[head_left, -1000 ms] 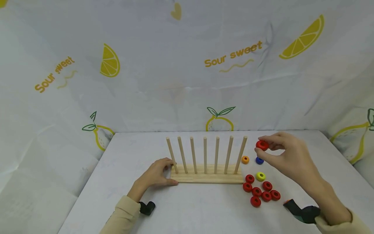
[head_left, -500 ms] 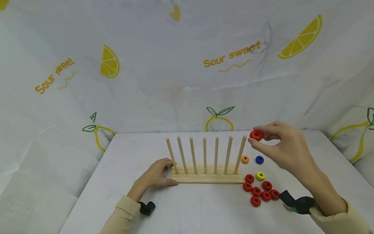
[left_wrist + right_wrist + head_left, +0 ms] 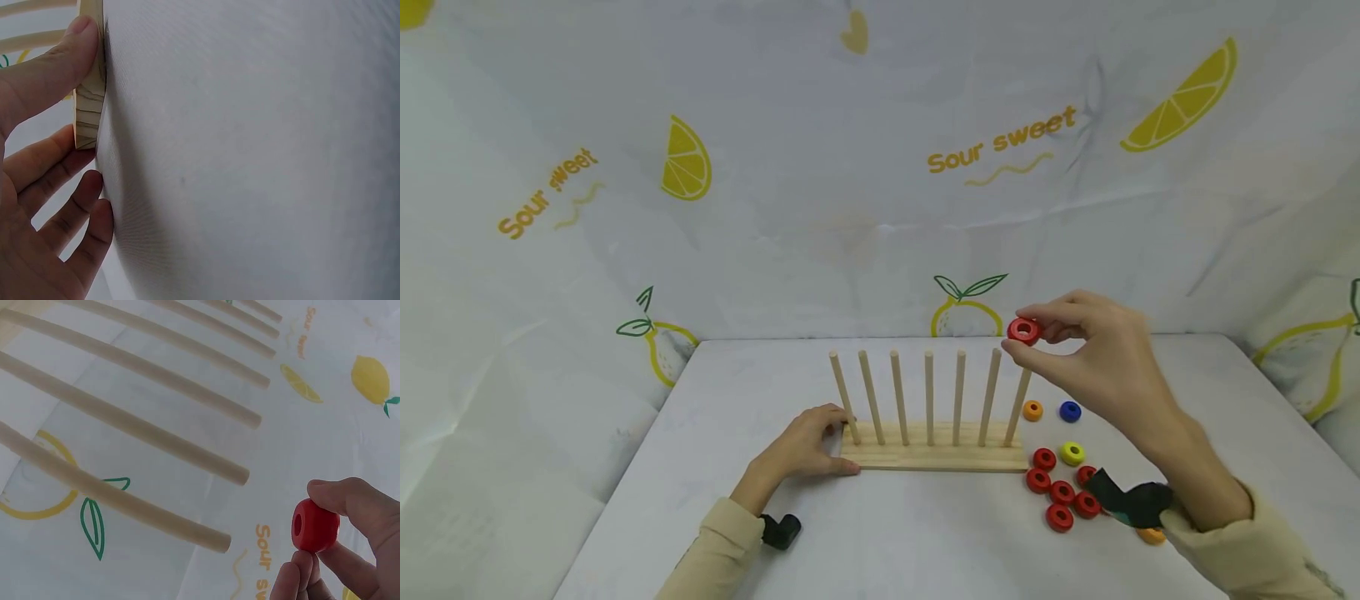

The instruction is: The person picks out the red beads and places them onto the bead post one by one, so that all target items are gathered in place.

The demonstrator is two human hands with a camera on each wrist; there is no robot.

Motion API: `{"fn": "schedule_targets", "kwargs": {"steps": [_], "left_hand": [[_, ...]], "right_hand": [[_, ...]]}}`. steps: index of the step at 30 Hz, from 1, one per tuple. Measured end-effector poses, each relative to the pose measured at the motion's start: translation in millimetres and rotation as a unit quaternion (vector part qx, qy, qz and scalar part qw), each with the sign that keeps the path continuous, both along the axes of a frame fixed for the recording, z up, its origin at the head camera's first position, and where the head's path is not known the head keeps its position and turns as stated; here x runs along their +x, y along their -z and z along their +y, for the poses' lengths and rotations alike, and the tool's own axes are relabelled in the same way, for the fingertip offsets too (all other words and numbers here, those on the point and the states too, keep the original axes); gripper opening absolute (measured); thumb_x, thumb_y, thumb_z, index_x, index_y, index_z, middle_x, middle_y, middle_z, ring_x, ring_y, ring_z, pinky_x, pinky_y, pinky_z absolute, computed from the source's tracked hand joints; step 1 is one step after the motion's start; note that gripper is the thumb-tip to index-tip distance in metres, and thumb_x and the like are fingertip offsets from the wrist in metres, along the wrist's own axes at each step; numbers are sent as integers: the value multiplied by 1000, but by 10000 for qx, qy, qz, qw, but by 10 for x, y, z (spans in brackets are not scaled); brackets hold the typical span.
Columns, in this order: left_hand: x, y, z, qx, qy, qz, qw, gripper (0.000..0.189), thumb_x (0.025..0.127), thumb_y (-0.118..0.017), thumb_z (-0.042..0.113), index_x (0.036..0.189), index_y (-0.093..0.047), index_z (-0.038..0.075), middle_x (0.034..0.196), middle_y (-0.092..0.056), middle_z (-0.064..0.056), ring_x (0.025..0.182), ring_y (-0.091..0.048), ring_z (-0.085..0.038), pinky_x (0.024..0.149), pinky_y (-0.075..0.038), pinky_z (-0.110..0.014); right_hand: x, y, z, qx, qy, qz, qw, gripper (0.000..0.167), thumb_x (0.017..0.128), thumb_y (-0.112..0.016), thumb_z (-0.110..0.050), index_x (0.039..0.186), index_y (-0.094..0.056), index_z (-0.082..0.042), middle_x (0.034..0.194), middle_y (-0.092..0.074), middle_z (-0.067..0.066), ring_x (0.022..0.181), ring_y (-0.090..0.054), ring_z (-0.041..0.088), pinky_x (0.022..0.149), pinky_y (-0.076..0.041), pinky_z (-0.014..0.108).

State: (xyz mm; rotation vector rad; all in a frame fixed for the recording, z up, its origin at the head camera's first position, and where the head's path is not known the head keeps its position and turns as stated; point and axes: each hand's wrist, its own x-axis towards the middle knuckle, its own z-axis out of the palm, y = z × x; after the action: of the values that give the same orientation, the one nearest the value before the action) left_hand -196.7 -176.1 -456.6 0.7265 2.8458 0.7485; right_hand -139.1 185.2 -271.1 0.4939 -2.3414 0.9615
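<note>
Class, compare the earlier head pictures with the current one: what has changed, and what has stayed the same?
The right hand moved left and higher in the head view, bringing its red ring close to the top of the rightmost peg, but not onto it. Nothing was let go or newly grasped. Unchanged: the left hand grips the end of the wooden rack; the visible loose rings lie where they were.

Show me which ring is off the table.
The red ring pinched in the right hand, held up near the peg tops. The other rings in sight, more reds among them, lie on the table.
</note>
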Motion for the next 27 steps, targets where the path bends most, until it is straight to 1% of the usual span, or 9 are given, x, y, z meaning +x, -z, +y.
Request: {"fn": "schedule_targets", "kwargs": {"steps": [2, 8, 13, 15, 17, 23, 27], "left_hand": [[-4, 0, -1, -15, 10, 9, 10000, 59, 70, -93, 40, 117, -70, 14, 110, -66, 3, 96, -55, -13, 84, -47, -36], [-3, -10, 3, 11, 27, -35, 10000, 58, 70, -94, 40, 115, -70, 14, 107, -66, 3, 94, -54, -14, 83, -46, -35], [-3, 3, -6, 13, 59, 15, 10000, 58, 70, -93, 41, 116, -70, 14, 107, -66, 3, 95, -54, -13, 83, -46, -34], [-5, 11, -11, 19, 65, 26, 10000, 58, 70, -93, 41, 116, -70, 14, 107, -66, 4, 94, -54, -13, 83, -46, -34], [-5, 14, -14, 34, 70, 37, 10000, 56, 70, -93, 41, 114, -70, 15, 106, -66, 5, 93, -54, -13, 83, -46, -33], [-8, 5, -17, 105, 131, 74, 9998, 52, 71, -93, 39, 111, -70, 17, 105, -66, 6, 92, -54, -12, 82, -46, -32], [-8, -4, -11, 115, 176, 63, 9998, 51, 71, -93, 38, 112, -71, 16, 107, -67, 5, 94, -55, -13, 83, -47, -33]], "right_hand": [[-9, -23, -53, -41, -75, -8, 10000, 28, 75, -91, -13, 100, -81, -8, 87, -72, 3, 76, -57, -13, 71, -43, 6], [-49, -86, -262, -124, -301, -32, 9995, 22, 77, -89, -11, 97, -81, -8, 85, -72, 2, 74, -59, -6, 71, -46, 5], [-84, -126, -453, -299, -556, -238, 9977, 18, 78, -86, -8, 96, -81, -9, 81, -69, 1, 74, -63, 6, 71, -49, 10], [-100, -137, -531, -332, -640, -323, 9969, 17, 79, -86, -9, 95, -81, -9, 82, -70, 1, 75, -65, 12, 72, -50, 12], [-120, -146, -608, -358, -737, -409, 9958, 17, 80, -86, -11, 96, -81, -8, 82, -71, 3, 76, -67, 15, 73, -51, 15], [-151, -156, -833, -381, -954, -696, 9923, 22, 82, -85, -15, 101, -80, -7, 88, -72, 5, 79, -69, 16, 75, -54, 24], [-179, -134, -977, -333, -1059, -719, 9912, 27, 80, -87, -16, 104, -80, -5, 92, -73, 6, 81, -69, 18, 76, -57, 28]]}}
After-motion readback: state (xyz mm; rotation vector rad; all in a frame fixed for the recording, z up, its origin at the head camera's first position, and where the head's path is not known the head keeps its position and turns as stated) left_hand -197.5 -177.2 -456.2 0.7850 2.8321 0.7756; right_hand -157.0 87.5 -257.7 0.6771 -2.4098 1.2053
